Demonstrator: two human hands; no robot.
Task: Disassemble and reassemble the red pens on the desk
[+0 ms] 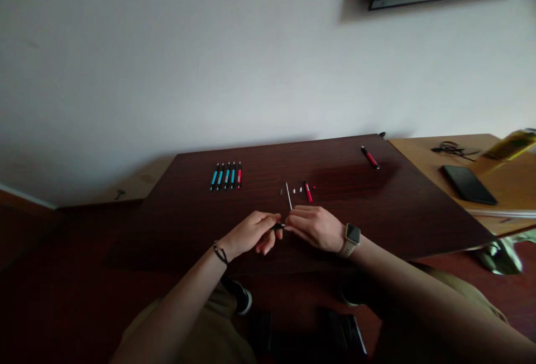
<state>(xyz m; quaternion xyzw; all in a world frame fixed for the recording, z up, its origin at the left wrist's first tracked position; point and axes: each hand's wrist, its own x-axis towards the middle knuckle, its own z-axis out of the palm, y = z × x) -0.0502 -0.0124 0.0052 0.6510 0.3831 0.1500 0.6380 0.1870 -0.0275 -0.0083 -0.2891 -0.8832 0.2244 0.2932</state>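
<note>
My left hand [260, 231] is closed round a black pen part [278, 226], whose light tip points to the right. At that tip are the bent, pressed-together fingers of my right hand [315, 226]; whatever they pinch is hidden. Just beyond the hands lies a white ink refill [288, 195], its near end by my right fingers. A small spring [281, 191], two small white pieces [294, 191], a red pen barrel [308, 191] and a tiny red piece [314, 187] are spread beside it on the dark table [259, 166].
Several blue pens [220, 176] and one red pen [239, 175] stand in a row on the left. Another red pen [370, 158] lies at the back right. A side table holds a phone [469, 183], a cable [454, 149] and a yellow container [513, 143].
</note>
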